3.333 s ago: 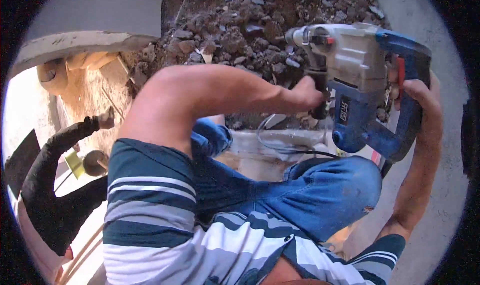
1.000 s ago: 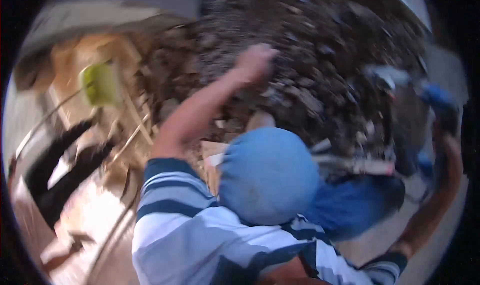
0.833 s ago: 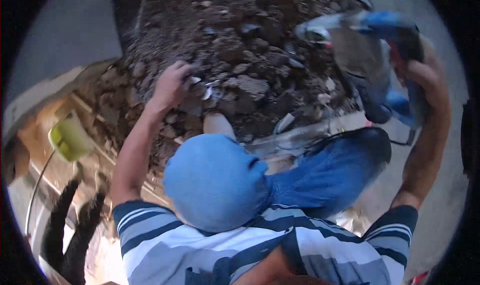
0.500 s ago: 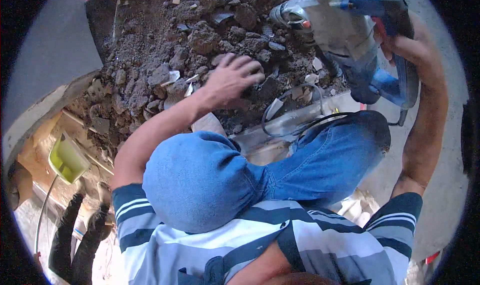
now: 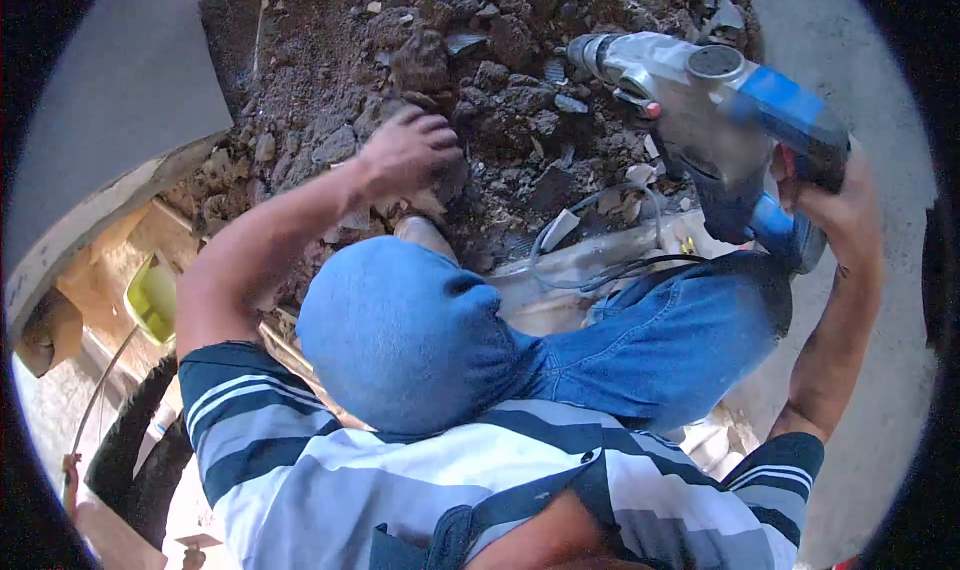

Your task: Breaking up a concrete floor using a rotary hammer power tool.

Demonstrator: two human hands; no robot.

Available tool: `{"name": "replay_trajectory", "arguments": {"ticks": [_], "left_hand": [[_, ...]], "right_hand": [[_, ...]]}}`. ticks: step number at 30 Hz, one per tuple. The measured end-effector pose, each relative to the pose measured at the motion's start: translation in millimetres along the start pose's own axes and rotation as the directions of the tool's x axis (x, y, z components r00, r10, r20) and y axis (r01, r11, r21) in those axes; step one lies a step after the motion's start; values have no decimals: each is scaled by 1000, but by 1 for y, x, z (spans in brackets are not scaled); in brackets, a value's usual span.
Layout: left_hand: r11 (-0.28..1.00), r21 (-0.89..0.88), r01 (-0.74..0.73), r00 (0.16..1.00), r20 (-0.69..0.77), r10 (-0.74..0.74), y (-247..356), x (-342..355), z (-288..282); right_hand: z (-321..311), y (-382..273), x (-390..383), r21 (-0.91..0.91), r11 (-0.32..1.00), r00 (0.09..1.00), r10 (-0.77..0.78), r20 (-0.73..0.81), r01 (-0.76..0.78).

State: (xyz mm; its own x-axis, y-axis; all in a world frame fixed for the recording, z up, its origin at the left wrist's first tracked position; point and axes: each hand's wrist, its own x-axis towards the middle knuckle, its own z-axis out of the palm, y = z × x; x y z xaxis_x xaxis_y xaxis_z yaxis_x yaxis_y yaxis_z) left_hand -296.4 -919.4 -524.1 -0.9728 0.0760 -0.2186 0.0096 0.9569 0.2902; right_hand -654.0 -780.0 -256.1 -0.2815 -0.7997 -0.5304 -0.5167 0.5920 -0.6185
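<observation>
My right hand (image 5: 838,202) grips the rear handle of a blue and grey rotary hammer (image 5: 715,135), its fingers at the red trigger. The tool's chuck points left, over the rubble; whether a bit is fitted cannot be made out. My left hand (image 5: 412,150) is down in the heap of dark soil and broken lumps (image 5: 510,110), palm down, with its fingers bent. Slightly blurred, it lies close to a dark clod, and its fingertips and anything under them are hidden. The tool's grey cable (image 5: 590,282) loops between the rubble and my right leg.
My jeans-clad knees (image 5: 400,335) are bent below the heap. Grey flat surfaces border it at left (image 5: 130,100) and right (image 5: 880,90). At lower left are a yellow-green hollow object (image 5: 150,300) and another person's dark-clothed legs (image 5: 130,450). White tile pieces (image 5: 562,230) lie among the soil.
My left hand has moved left across the soil, its fingers going from spread to bent. The rotary hammer has turned and lowered slightly in my right hand, its top now showing more.
</observation>
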Motion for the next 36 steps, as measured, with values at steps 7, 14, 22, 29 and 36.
{"name": "replay_trajectory", "arguments": {"ticks": [7, 14, 22, 29, 36], "left_hand": [[918, 197, 345, 907, 181, -380, -72, -61, -48], [998, -57, 36, 999, 12, -36, 21, -1, 5], [990, -4, 140, 990, 31, -140, -11, -42, 14], [935, 163, 315, 949, -62, -309, -76, -110, 6], [938, 55, 341, 836, -475, -276, -87, -41, -26]], "right_hand": [[-5, 17, -9, 15, 999, 995, 41, -93, -40], [2, 17, -1, -213, 969, 992, 127, -10, -126], [-14, 41, -8, 48, 998, 998, 28, 53, -30], [-12, 44, -11, -43, 998, 995, -53, -81, 50], [-15, 36, -13, -91, 995, 995, 41, -87, -48]]}}
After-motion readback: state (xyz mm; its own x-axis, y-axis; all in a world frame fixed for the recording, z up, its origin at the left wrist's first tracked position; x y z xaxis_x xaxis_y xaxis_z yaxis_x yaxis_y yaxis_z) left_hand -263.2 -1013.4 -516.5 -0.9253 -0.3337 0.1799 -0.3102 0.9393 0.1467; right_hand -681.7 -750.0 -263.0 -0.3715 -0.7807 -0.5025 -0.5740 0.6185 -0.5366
